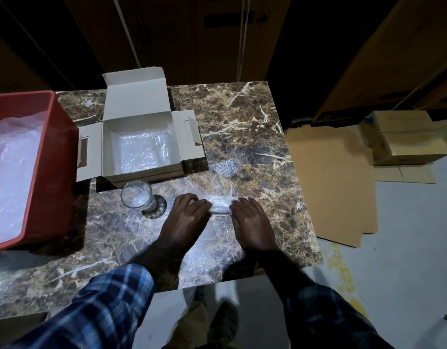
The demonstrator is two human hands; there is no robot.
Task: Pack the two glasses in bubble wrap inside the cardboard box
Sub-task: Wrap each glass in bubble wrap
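An open cardboard box point(142, 171) stands at the back left of the marble table point(255, 127), its floor lined with bubble wrap point(137, 152). A clear glass point(138, 197) stands upright just in front of the box. To its right, a sheet of bubble wrap point(212, 250) lies flat on the table, its far end rolled into a short white bundle point(221, 206). My left hand point(184, 217) grips the bundle's left end and my right hand point(252, 222) grips its right end, fingers bent over it. What is inside the bundle is hidden.
A red plastic bin point(54, 159) full of bubble wrap point(11, 159) sits at the table's left edge. On the floor to the right lie flattened cardboard point(330, 185) and stacked boxes point(406, 139). Tall cardboard panels stand behind the table.
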